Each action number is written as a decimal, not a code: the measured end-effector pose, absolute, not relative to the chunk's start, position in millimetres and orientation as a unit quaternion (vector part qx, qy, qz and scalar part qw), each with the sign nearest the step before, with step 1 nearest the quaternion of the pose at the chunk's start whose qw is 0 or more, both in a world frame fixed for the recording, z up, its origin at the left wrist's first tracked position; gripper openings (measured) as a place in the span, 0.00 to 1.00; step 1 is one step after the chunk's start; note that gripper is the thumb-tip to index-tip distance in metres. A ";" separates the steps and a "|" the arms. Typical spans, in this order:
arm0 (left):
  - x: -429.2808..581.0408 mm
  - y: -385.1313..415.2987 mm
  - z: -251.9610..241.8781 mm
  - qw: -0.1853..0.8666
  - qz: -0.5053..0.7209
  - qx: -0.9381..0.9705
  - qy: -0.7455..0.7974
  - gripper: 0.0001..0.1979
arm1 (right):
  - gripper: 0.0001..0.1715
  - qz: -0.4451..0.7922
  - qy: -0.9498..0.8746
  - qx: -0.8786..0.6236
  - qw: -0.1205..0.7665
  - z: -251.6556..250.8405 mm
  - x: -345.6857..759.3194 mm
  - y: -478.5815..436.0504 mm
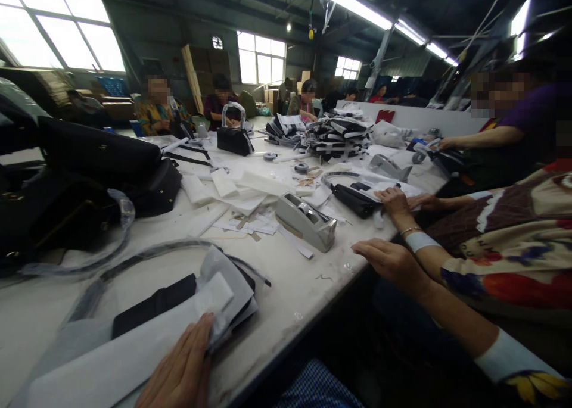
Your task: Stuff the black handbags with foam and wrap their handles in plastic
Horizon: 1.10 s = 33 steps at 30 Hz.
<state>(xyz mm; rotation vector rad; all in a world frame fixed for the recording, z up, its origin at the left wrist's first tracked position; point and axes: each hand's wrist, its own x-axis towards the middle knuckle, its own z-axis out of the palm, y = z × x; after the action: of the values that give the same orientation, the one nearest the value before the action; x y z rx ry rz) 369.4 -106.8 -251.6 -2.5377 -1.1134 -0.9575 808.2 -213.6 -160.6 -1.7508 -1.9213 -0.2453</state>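
My left hand lies with fingers stretched on a white sheet that covers part of a flattened black handbag. A small piece of white foam rests at the fingertips. The bag's long strap, wrapped in clear plastic, curves behind it across the table. My right hand is held out near the table edge with straight fingers and nothing in it. A grey tape dispenser stands on the table, a little beyond that hand and to its left. My left thumb is hidden.
Black bags are heaped at left. White foam sheets and paper scraps litter the middle, with a pile of wrapped bags behind. At right, a co-worker's hand touches another black bag. More people sit around the table.
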 end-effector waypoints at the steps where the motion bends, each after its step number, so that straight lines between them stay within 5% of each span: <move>1: 369.7 -108.8 -250.2 0.107 -0.318 -0.859 -0.386 0.35 | 0.13 -0.094 -0.726 -0.633 0.252 -154.2 798.8 -210.3; 10: 380.6 -122.4 -239.7 0.127 -0.270 -0.835 -0.462 0.22 | 0.05 0.021 -0.899 -0.392 0.194 -114.7 677.7 -126.7; 16: 385.5 -122.3 -242.2 0.109 -0.303 -0.828 -0.459 0.21 | 0.12 0.104 -0.952 -0.277 0.081 -109.8 599.0 -52.1; 23: 385.5 -121.4 -241.6 0.103 -0.335 -0.823 -0.447 0.19 | 0.02 0.090 -0.953 -0.254 -0.142 -125.6 548.6 18.0; 26: 386.4 -120.6 -241.0 0.097 -0.359 -0.809 -0.454 0.18 | 0.06 0.099 -0.933 -0.260 -0.229 -123.6 532.5 30.3; 33: 389.8 -118.6 -242.1 0.108 -0.393 -0.798 -0.443 0.21 | 0.07 0.066 -0.915 -0.249 -0.309 -117.5 504.3 40.3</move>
<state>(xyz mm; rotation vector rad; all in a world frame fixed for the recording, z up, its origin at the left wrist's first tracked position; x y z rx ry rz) 389.8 -118.6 -242.1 -2.3489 -1.3040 -1.1569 504.3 40.3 -117.5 -0.9874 -3.6296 0.2630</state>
